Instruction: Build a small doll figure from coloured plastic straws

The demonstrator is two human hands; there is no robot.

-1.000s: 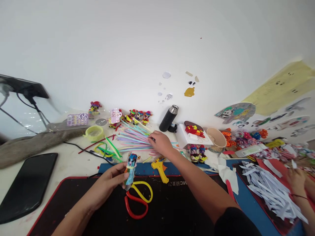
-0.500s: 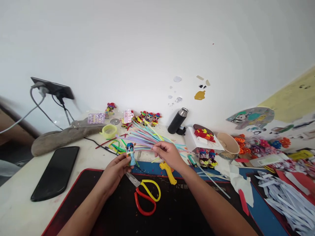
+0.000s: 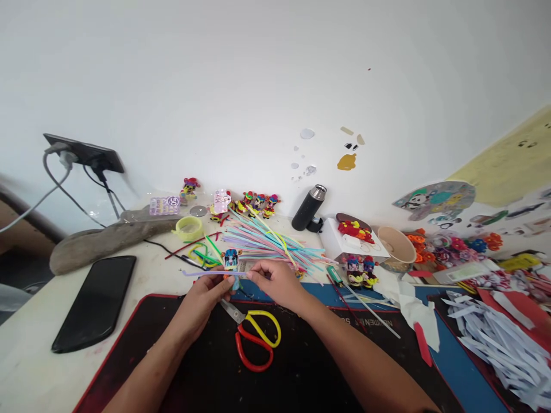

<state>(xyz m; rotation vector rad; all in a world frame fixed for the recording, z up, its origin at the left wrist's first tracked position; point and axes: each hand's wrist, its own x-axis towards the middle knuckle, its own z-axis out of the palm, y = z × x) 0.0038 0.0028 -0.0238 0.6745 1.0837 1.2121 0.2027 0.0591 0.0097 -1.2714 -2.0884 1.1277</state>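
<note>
A small pipe-cleaner figure (image 3: 231, 259) with a blue-and-black head and light-blue lower part is pinched upright in my left hand (image 3: 201, 299). Between its fingertips, my right hand (image 3: 278, 282) grips one end of a lavender pipe cleaner (image 3: 200, 273). This stem runs level across the figure's front, just below the head, and its far end is bent. My left fingers are close to it; whether they press on it I cannot tell. Below my hands lie scissors (image 3: 241, 322) with one yellow and one red handle. Behind them spreads a pile of pastel pipe cleaners (image 3: 253, 238).
A black phone (image 3: 94, 304) lies at left, near yellow tape (image 3: 189, 228). Finished figures (image 3: 258, 203) line the wall beside a black flask (image 3: 309, 207). At right are a white box (image 3: 344, 244), a bowl (image 3: 398, 244) and white paper strips (image 3: 499, 344).
My right hand has come left from the pile with a lavender pipe cleaner and brought it across the figure. The yellow glue gun is now hidden behind my right hand and forearm.
</note>
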